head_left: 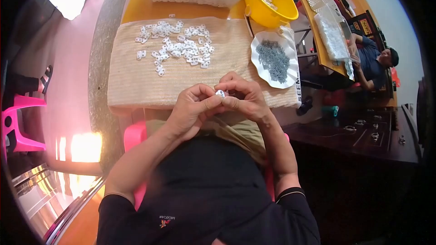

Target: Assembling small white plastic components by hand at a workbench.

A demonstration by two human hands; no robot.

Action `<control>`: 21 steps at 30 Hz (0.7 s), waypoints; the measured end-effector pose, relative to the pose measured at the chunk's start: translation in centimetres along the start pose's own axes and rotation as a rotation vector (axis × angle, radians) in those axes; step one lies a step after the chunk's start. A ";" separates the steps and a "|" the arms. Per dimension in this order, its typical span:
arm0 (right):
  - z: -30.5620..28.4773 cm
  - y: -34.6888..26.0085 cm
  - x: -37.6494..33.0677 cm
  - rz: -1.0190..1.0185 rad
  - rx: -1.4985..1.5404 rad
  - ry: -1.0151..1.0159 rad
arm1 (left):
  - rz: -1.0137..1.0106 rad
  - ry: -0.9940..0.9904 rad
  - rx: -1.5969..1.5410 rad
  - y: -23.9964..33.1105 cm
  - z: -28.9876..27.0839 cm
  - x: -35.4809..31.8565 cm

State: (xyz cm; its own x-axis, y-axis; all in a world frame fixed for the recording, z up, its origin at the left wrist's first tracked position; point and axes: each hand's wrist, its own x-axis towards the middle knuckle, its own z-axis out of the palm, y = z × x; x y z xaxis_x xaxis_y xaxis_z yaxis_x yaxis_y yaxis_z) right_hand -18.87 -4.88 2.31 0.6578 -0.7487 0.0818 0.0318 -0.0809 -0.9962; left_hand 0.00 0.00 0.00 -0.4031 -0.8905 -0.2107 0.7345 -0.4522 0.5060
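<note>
Just off the near edge of the cloth-covered table (131, 81), both my hands meet in front of my body. Between their fingertips is a small white plastic piece with dark holes (220, 93). My left hand (193, 109) pinches it from the left, thumb and forefinger together. From the other side my right hand (245, 97) pinches the same piece, its fingers curled. Similar white plastic pieces (181, 50) lie in a loose heap on the cloth beyond my hands. To the right, a white scalloped tray (258, 66) holds many small dark grey parts (274, 59).
At the table's back stands a clear plastic bin (200, 3) full of white pieces, beside a yellow basin (272, 18) with some pieces inside. A person (379, 61) sits at another table on the right. A pink stool (22, 122) stands on the left.
</note>
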 end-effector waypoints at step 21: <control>0.6 -0.7 0.1 0.048 0.017 0.126 | 0.015 0.015 0.089 -0.5 0.3 -0.1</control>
State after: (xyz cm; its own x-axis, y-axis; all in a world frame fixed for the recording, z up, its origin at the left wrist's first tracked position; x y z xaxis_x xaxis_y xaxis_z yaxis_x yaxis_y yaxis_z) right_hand -18.31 -4.51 2.96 0.5591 -0.8283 0.0362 0.0162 -0.0327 -0.9993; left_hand -0.51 0.38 0.02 -0.3837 -0.8981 -0.2150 0.6884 -0.4334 0.5816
